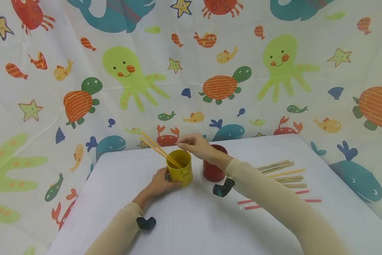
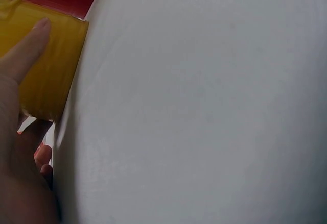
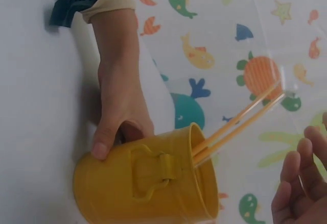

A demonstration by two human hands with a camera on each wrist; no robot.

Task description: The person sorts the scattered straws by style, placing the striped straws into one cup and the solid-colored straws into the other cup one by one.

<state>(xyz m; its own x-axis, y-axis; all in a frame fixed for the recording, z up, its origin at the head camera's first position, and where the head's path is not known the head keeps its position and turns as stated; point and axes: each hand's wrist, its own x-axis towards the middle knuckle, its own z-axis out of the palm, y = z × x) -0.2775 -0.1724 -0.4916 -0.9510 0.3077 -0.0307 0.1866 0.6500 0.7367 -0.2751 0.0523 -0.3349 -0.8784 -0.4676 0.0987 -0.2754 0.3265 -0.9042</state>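
Note:
A yellow metal pail (image 1: 181, 174) with a small side handle stands upright on the table. Two yellow straws (image 1: 159, 150) lean inside it, their upper ends sticking out past the rim. My left hand (image 1: 160, 182) grips the pail low on its side, with the thumb (image 2: 31, 45) along the wall and other fingers partly hidden behind it. Over the pail's right rim hovers my right hand (image 1: 198, 146), fingers loosely bent and apart from the straws. Nothing shows in that hand (image 3: 304, 183) in the right wrist view.
Just right of the yellow pail stands a red container (image 1: 211, 172), partly covered by my right forearm. Farther right lie several paper-wrapped sticks (image 1: 292, 179), a yellow straw (image 1: 288, 173) and several pink-red straws (image 1: 312, 200). A sea-animal curtain (image 1: 184, 124) hangs behind the white table (image 1: 197, 226).

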